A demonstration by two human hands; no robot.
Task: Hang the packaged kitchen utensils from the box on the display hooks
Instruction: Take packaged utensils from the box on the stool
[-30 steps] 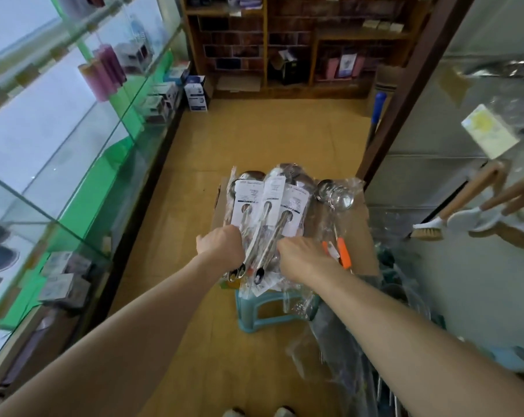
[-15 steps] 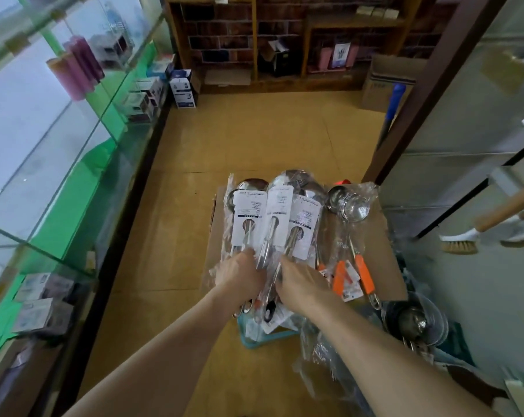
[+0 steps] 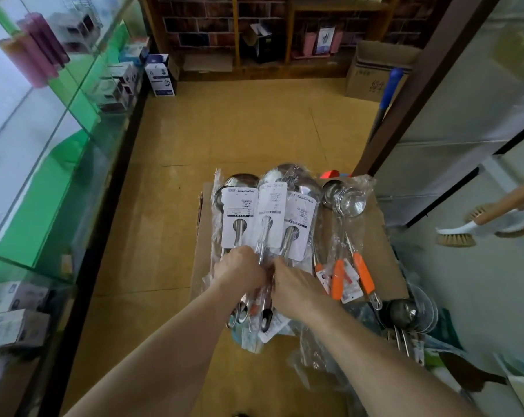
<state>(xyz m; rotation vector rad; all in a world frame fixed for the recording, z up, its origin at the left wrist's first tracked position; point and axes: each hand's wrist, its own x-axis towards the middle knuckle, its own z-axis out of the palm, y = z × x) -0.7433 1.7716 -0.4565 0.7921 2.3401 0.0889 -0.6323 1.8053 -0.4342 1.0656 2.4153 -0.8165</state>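
At the far left we record a glass display case (image 3: pixel 47 152) with green shelving. Pink cylinders (image 3: pixel 36 54) stand on an upper shelf, and small boxed goods (image 3: pixel 15 314) sit on a lower one.

Toward the centre, a brown cardboard box (image 3: pixel 201 260) stands on the yellow floor. Across its top lies a bundle of packaged steel ladles (image 3: pixel 268 212) in clear plastic sleeves. We count three white label cards side by side. The bowls point away from the person and the handles point toward them.

The left hand (image 3: pixel 239 270) is clenched on the left side of the bundle, just below the label cards. Its fingers are curled round the handles and its knuckles face up. The handle ends stick out beneath the wrist.

The right hand (image 3: pixel 295 285) is just beside the left one, the two touching or nearly so. It grasps the right side of the same bundle, with its fingers curled under the wrapped handles. We cannot tell whether the bundle rests on the box or is raised slightly off it.

Immediately right of the bundle, packaged orange-handled ladles (image 3: pixel 363 273) lie on the box. Neither hand touches them. Their bowls also point away from the person.

Beyond the box's near right corner, further steel utensils in plastic (image 3: pixel 405 311) lie in a heap, and we cannot tell their type for certain.

At the far right edge, a white-handled brush (image 3: pixel 456 237) and wooden-handled brushes (image 3: pixel 480 213) show against a pale panel. They are well apart from both hands.
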